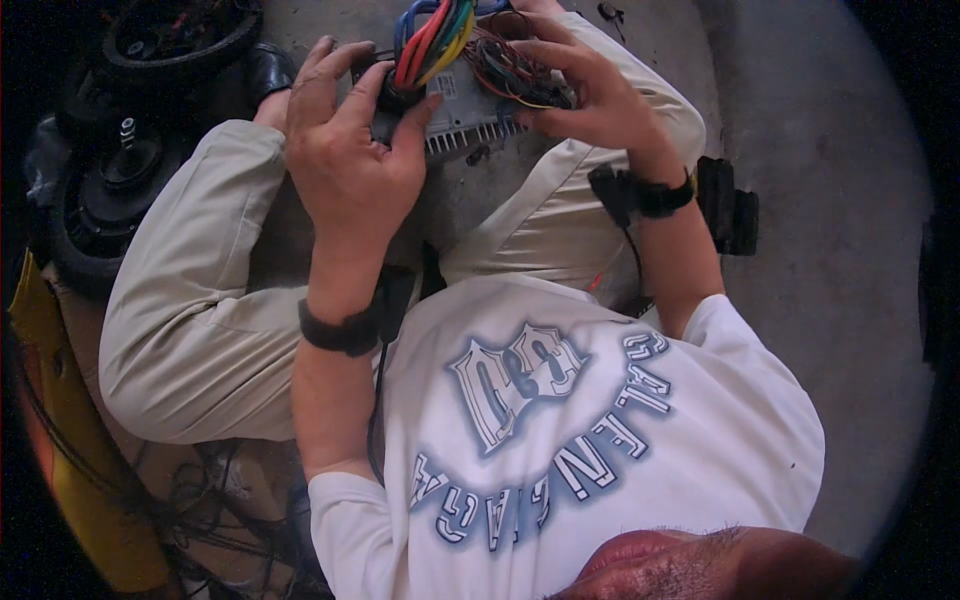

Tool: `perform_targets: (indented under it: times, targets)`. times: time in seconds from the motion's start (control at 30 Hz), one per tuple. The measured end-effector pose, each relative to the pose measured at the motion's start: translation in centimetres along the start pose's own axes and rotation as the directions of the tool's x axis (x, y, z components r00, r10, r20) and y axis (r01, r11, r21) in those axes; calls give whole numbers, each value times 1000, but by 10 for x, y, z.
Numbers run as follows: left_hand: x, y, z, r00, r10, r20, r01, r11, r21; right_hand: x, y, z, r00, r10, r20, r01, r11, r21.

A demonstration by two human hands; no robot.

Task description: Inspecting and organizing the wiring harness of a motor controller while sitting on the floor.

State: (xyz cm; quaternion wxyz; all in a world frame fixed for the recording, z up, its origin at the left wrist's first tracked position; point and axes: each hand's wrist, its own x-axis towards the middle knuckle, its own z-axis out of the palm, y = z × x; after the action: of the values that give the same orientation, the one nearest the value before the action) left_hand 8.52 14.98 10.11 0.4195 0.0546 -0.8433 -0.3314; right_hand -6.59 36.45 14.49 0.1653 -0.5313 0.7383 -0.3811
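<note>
Box (441, 118): grey metal, finned along its near edge, lying between the person's bent legs at the top of the view; a pale label on its upper face.
Wires (434, 42): a thick bundle of red, green, yellow and black, rising from a black collar (401, 98) over the box's left part.
Left hand (352, 160): back upward, thumb and index finger bent to either side of the collar, other fingers reaching past the box's left side; how firmly they grip, I cannot tell.
Right hand (598, 92): fingers curved, thumb held apart from them, beside the thin wires (508, 68); whether they pinch any, I cannot tell.
Thin wires: a loose, mostly dark and reddish tangle over the box's right part, just beside the thick bundle.
Wrists: a black strap (341, 331) on the left, another black strap (664, 198) on the right.
Clothes: white printed shirt (600, 400), beige trousers (190, 330).
Left side: black wheels (110, 205), a yellow panel (90, 480), dark cables (215, 510).
Right side: grey floor (830, 180), with a black object (732, 208) near the knee.
</note>
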Motion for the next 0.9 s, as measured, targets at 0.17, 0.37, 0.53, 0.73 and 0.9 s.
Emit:
perform_targets:
  times: [0.17, 0.37, 0.53, 0.73, 0.9]
  targets:
    - [1, 1, -3, 1000, -10, 19, 11, 1000, -5, -2, -14, 39, 894, 21, -447, -161, 947, -277]
    - [0, 3, -3, 999, -8, 32, 8, 1000, 4, -13, -19, 22, 922, 246, -299, -284, 955, -90]
    - [0, 3, -5, 999, -12, 34, 12, 1000, 10, -6, -21, 6, 973, 150, -175, -182, 967, -180]
    - [0, 3, -6, 999, -26, 40, 27, 999, -23, -2, -27, 9, 982, 53, -181, -103, 954, -280]
    - [1, 3, -8, 998, -24, 63, 25, 999, -28, 1, -17, 12, 985, -49, -164, 50, 999, 2]
